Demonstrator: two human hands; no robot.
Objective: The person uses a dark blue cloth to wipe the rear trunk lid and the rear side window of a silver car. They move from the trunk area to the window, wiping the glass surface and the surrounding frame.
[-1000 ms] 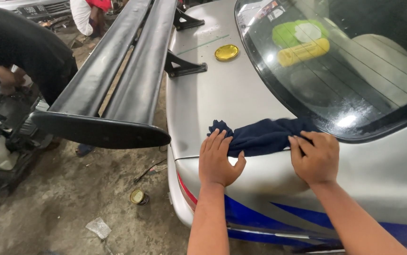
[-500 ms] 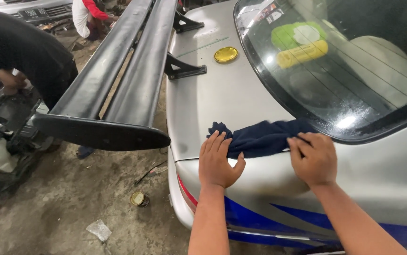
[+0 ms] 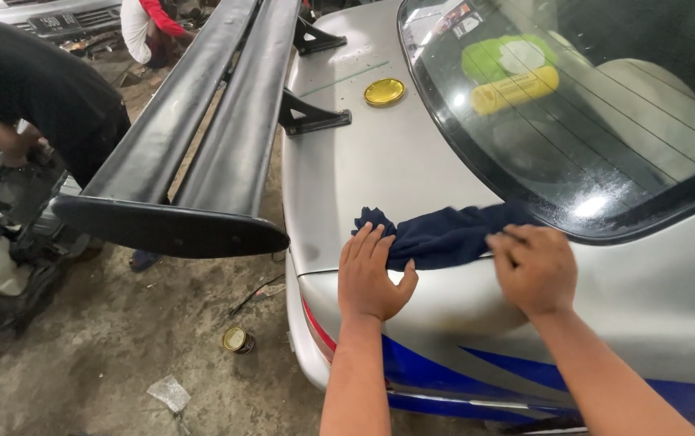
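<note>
Head camera view, looking down at a silver car's rear corner (image 3: pixel 412 169). 2 bare hands press flat on a dark navy cloth (image 3: pixel 444 234) lying bunched along the seam where the boot lid meets the rear quarter panel, just below the rear window (image 3: pixel 573 105).

The left hand (image 3: pixel 372 274), at about 6 o'clock in the frame, lies palm down with fingers spread, its fingertips on the cloth's left end, gripping nothing. The right hand (image 3: pixel 535 266), at about 4 o'clock, rests knuckles up with fingers curled loosely over the cloth's right end; a flat press like this likely pins the cloth against the sloping paint.

The cloth looks soft, crumpled and folded into a long strip.

At 12 o'clock a round yellow tin (image 3: pixel 384 91) sits on the boot lid. A black rear wing (image 3: pixel 202 153) stretches toward 10 o'clock. At 9 o'clock, a person in black (image 3: pixel 37 97) bends over.
</note>
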